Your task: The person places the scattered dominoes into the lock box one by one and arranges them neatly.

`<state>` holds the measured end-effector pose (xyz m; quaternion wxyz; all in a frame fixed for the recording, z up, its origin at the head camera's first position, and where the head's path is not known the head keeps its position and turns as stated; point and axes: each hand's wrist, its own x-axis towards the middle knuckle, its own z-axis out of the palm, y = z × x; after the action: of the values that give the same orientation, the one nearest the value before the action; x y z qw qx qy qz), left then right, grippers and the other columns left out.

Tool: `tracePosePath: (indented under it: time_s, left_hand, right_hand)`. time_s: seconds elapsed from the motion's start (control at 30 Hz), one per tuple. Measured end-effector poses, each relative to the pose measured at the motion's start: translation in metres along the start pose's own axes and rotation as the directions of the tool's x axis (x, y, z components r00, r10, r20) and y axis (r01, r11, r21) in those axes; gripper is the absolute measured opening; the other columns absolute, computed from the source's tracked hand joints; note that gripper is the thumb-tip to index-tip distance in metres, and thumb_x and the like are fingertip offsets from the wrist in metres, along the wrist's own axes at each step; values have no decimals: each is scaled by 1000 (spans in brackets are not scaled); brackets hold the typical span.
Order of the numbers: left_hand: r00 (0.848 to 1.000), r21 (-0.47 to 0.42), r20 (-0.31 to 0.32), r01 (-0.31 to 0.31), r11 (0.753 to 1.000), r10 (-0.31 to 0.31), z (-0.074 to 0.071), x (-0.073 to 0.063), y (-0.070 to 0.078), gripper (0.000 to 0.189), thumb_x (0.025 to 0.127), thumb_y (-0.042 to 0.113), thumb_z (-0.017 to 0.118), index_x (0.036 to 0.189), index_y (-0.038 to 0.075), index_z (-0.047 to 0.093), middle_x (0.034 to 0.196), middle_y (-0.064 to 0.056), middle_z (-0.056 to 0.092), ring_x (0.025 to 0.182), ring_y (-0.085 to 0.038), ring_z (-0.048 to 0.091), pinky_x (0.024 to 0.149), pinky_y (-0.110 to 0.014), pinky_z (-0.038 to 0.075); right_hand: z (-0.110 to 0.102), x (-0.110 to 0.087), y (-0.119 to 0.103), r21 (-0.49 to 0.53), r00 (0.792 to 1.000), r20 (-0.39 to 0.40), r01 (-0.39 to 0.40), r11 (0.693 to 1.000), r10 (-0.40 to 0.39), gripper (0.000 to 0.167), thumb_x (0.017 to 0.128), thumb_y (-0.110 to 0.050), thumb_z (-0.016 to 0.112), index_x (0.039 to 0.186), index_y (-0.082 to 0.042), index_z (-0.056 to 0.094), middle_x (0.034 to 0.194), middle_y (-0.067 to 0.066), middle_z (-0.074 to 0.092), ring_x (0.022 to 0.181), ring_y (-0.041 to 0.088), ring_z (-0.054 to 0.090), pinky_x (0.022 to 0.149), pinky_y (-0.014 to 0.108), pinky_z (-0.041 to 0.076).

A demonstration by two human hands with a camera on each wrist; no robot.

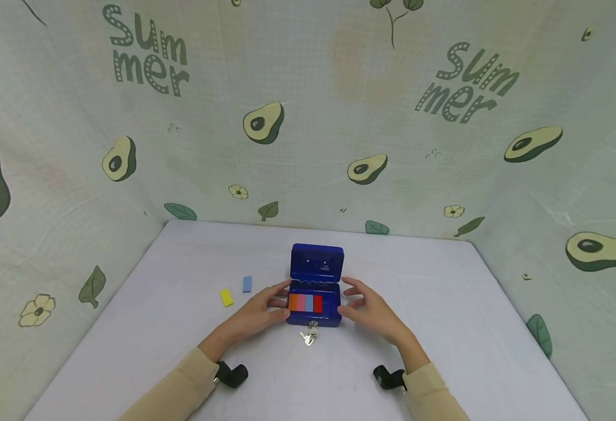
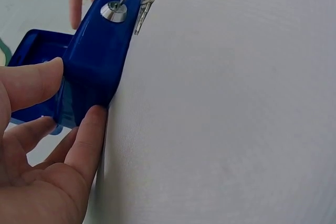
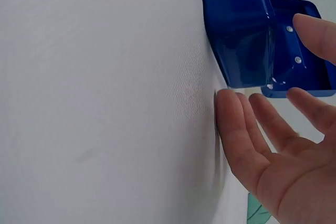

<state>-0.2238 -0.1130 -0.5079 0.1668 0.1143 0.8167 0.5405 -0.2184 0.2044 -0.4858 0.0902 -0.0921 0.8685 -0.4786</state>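
The blue box (image 1: 331, 304) stands between my hands, lid (image 1: 316, 262) raised on the far side, a row of coloured blocks (image 1: 309, 303) within. Steadying it well, I judge, calls for light, equal pressure from both sides, fingertips low and clear of the hinge. My left hand (image 1: 257, 313) is open, thumb at the rim, a fingertip low against the side wall. My right hand (image 1: 373, 313), fingers loosely extended, lies just beside the opposite wall; whether its thumb touches, I cannot tell.
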Motion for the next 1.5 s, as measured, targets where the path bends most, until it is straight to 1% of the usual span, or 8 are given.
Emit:
tracePosePath:
  time_s: [0.13, 0.33, 0.53, 0.73, 0.93, 1.17, 1.33, 1.5]
  left_hand:
    - [1000, 0, 3, 0, 1000, 0, 0, 0, 0, 73, 101, 31, 75, 165, 31, 41, 155, -6, 54, 134, -28, 58, 115, -63, 44]
    - [1000, -3, 3, 3, 1000, -3, 0, 1, 0, 72, 101, 29, 75, 164, 31, 41, 155, -6, 54, 134, -28, 58, 115, -63, 43]
    - [1000, 11, -3, 10, 1000, -10, 0, 1, 1, 72, 101, 29, 75, 165, 31, 41, 155, -6, 54, 134, -28, 58, 115, -60, 46]
    - [1000, 6, 1, 17, 1000, -17, 0, 1, 2, 72, 101, 29, 74, 165, 30, 41, 156, -6, 54, 135, -28, 57, 114, -58, 47]
    - [1000, -6, 7, 30, 1000, -30, 0, 0, 5, 71, 102, 29, 74, 165, 30, 41, 156, -6, 54, 136, -29, 57, 114, -59, 47]
    - [1000, 5, 26, 15, 1000, -15, -2, -1, 8, 71, 102, 26, 73, 165, 28, 40, 157, -8, 53, 136, -31, 57, 113, -58, 48]
    - [998, 29, 63, -17, 999, 15, -9, -1, 9, 72, 102, 26, 73, 166, 25, 39, 158, -11, 52, 134, -32, 59, 111, -56, 51]
    - [998, 90, 47, -36, 995, 32, -26, -2, 14, 71, 103, 28, 73, 166, 24, 40, 157, -10, 53, 131, -31, 61, 106, -54, 55]
  right_hand:
    - [-2, -1, 6, 64, 999, 45, -25, 998, 22, 76, 96, -26, 80, 162, -21, 43, 144, 14, 61, 115, 24, 68, 94, 45, 60]
    - [-5, -3, 9, 97, 995, 97, 5, 995, -15, 77, 98, -24, 78, 164, -16, 39, 146, 20, 59, 117, 28, 67, 102, 53, 56]
    - [-5, -3, 14, 112, 992, 121, 20, 993, -33, 76, 100, -25, 76, 165, -16, 37, 146, 19, 59, 119, 28, 66, 106, 56, 52]
    - [-4, -2, 17, 123, 987, 152, 43, 992, -62, 75, 102, -21, 73, 166, -13, 34, 146, 19, 58, 122, 29, 64, 108, 51, 50]
    - [-4, -1, 18, 125, 985, 162, 39, 991, -59, 72, 102, -19, 72, 165, -11, 37, 146, 20, 59, 121, 29, 65, 105, 44, 52]
    - [-3, -2, 17, 122, 986, 158, 36, 992, -55, 71, 102, -17, 72, 165, -12, 38, 145, 19, 60, 120, 28, 65, 103, 42, 52]
    - [-3, -2, 17, 120, 987, 153, 36, 992, -54, 72, 101, -17, 72, 165, -11, 39, 144, 19, 60, 120, 27, 66, 102, 39, 53]
    - [-3, -1, 18, 120, 987, 152, 34, 992, -52, 72, 101, -18, 73, 165, -12, 39, 144, 18, 61, 120, 27, 65, 104, 42, 53]
